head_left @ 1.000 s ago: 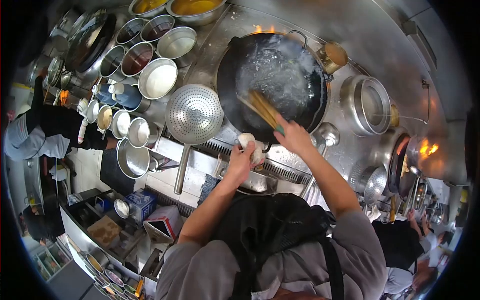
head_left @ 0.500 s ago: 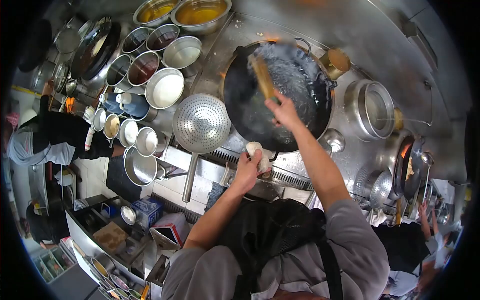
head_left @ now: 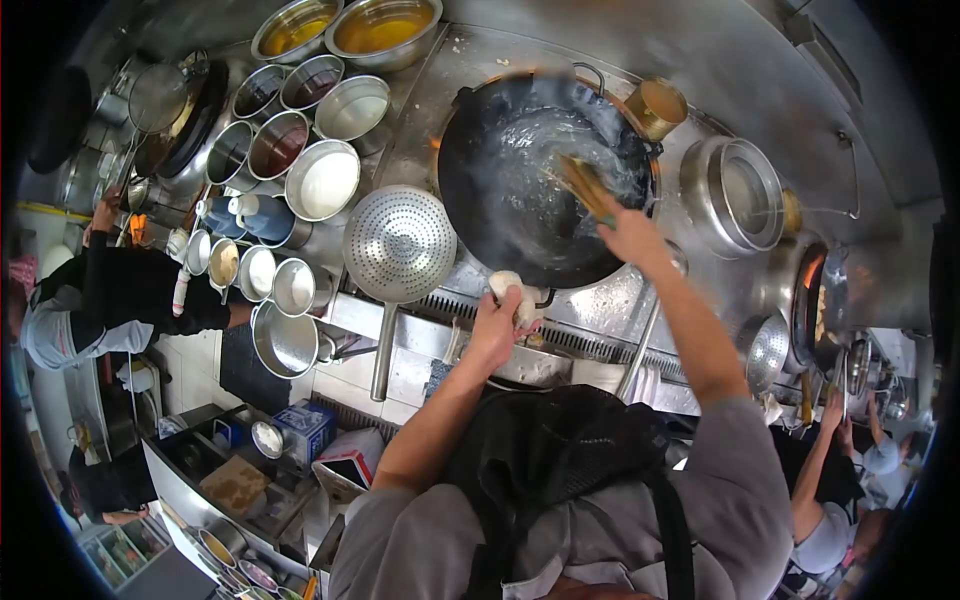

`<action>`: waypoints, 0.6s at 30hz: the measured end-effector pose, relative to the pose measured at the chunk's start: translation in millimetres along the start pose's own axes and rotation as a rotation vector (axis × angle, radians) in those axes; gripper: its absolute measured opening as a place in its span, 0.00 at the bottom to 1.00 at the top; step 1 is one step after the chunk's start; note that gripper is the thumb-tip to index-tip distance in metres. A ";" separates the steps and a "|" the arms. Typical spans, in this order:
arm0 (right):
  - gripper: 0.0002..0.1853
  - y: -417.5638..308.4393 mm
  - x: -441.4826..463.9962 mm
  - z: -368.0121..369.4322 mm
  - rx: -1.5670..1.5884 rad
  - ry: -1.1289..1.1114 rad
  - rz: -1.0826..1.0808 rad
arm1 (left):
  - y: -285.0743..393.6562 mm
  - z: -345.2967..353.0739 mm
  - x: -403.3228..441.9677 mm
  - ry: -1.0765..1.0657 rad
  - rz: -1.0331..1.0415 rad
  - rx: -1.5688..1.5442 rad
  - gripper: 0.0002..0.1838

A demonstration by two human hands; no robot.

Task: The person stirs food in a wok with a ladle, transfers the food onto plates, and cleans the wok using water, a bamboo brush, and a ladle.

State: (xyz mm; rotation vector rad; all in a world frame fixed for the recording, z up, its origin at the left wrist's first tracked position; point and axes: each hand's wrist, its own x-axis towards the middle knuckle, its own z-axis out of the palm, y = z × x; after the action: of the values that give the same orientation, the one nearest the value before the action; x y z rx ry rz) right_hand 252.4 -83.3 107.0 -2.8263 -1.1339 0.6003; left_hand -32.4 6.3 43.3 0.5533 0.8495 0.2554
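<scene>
Your right hand (head_left: 638, 240) closes around the handle end of a bamboo brush (head_left: 587, 188), right of centre in the upper half of the frame. The brush points up and to the left from your fingers, its bristle end over the interior of the black wok (head_left: 500, 225). The wok fills the upper centre of the frame and contains swirling, bubbling water (head_left: 545, 160). Your right hand is positioned at the lower right of the wok's rim.

Your left hand (head_left: 495, 328) grips a pale folded cloth (head_left: 508, 292) at the centre of the frame, just below the wok's lower rim. The cloth lies between your left hand and the wok, beside the rim's lower handle (head_left: 545, 297); whether your grip also takes in that handle cannot be told.

A perforated strainer (head_left: 400, 243) rests left of the wok, its long handle directed toward the bottom of the frame. Nested metal pots (head_left: 712, 200) stand to the right of the wok. Your right forearm passes above a ladle (head_left: 640, 345).
</scene>
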 end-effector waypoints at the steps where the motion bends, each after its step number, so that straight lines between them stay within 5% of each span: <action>1: 0.31 -19.7 8.5 17.9 0.028 0.021 -0.016 | 2.0 -0.8 1.3 -0.012 -0.010 0.028 0.20; 6: 0.36 -65.3 -47.3 38.1 0.151 -0.127 -0.117 | 5.4 0.1 0.4 -0.014 -0.040 0.079 0.19; 8: 0.37 -26.2 -65.7 23.4 0.261 -0.275 -0.198 | 10.5 -0.2 -4.3 -0.047 -0.047 0.027 0.18; 10: 0.36 62.1 -49.3 28.8 0.208 -0.142 -0.416 | 14.2 0.2 -9.0 -0.045 -0.085 0.027 0.18; 13: 0.36 56.8 1.6 -55.9 0.009 -0.243 -0.041 | 13.9 0.6 -8.8 -0.050 -0.095 0.018 0.17; 18: 0.36 -59.9 45.7 20.2 0.214 -0.036 0.044 | 10.5 -1.4 -4.7 -0.066 -0.089 -0.005 0.16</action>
State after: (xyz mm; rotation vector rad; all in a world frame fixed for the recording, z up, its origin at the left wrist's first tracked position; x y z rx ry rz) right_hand 235.7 -10.9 83.4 -2.6740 -0.9514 0.7314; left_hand -36.5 13.6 51.4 0.5148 0.8073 0.1570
